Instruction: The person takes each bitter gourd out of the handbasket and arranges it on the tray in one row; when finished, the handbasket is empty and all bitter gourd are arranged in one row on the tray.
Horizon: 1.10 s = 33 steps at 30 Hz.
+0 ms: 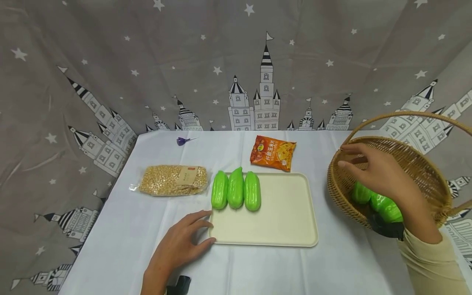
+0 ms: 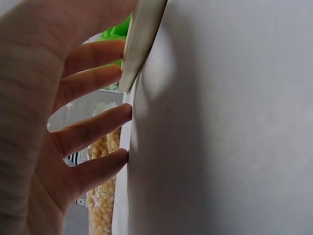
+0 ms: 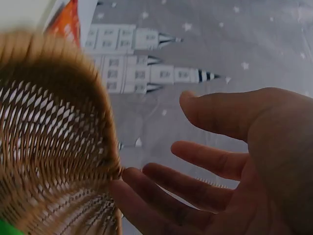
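My left hand (image 1: 184,239) rests at the near left corner of a cream tray (image 1: 284,209), its fingers spread and fingertips at the rim. Three green plastic vegetables, ridged and long (image 1: 236,188), lie side by side along the tray's left end. Over the wicker basket (image 1: 333,184) at the right, my right hand (image 1: 376,170) hovers with fingers loosely bent and nothing held. Beneath that hand, more green vegetables (image 1: 385,207) lie inside the basket, partly hidden by the wrist. In the right wrist view the fingertips come close to the basket rim (image 3: 105,103).
A clear bag of corn kernels (image 1: 166,180) lies left of the tray. Behind the tray is an orange snack packet (image 1: 273,153). A small purple-wrapped lollipop (image 1: 182,141) lies at the back left. The basket's tall handle (image 1: 409,114) arches over its opening. A grey castle-print curtain hangs behind.
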Motion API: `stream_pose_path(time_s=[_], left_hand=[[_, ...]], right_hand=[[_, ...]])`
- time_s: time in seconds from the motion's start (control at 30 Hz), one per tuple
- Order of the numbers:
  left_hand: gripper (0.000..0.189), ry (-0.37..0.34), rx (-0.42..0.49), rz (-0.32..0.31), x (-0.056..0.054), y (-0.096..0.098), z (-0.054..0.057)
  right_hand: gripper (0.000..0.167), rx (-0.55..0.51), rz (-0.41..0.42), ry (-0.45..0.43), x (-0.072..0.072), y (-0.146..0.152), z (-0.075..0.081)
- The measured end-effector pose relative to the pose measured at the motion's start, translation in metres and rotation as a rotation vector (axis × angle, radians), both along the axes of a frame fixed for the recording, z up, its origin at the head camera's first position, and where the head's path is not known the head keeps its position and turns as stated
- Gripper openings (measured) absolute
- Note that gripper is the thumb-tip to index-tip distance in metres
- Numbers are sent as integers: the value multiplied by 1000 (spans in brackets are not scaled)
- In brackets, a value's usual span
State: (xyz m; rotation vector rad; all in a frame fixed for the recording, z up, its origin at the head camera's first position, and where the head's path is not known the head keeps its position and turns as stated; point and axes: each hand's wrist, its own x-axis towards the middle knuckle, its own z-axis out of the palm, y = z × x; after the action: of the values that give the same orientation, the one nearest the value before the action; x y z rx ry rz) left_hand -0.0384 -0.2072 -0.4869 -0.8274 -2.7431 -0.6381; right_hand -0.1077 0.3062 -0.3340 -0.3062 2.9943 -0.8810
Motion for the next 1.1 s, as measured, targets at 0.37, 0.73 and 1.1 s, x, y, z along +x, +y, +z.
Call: stream_pose_path(time_s=[0.37, 0.73, 1.1], left_hand=[[38, -18, 16, 2, 2, 1, -2], [39, 6, 26, -4, 3, 1, -4], [38, 18, 30, -5, 2, 0, -2]], right_hand=[[58, 155, 56, -82, -11, 42, -8], [59, 302, 54, -200, -14, 73, -28], [65, 282, 29, -242, -16, 81, -44]])
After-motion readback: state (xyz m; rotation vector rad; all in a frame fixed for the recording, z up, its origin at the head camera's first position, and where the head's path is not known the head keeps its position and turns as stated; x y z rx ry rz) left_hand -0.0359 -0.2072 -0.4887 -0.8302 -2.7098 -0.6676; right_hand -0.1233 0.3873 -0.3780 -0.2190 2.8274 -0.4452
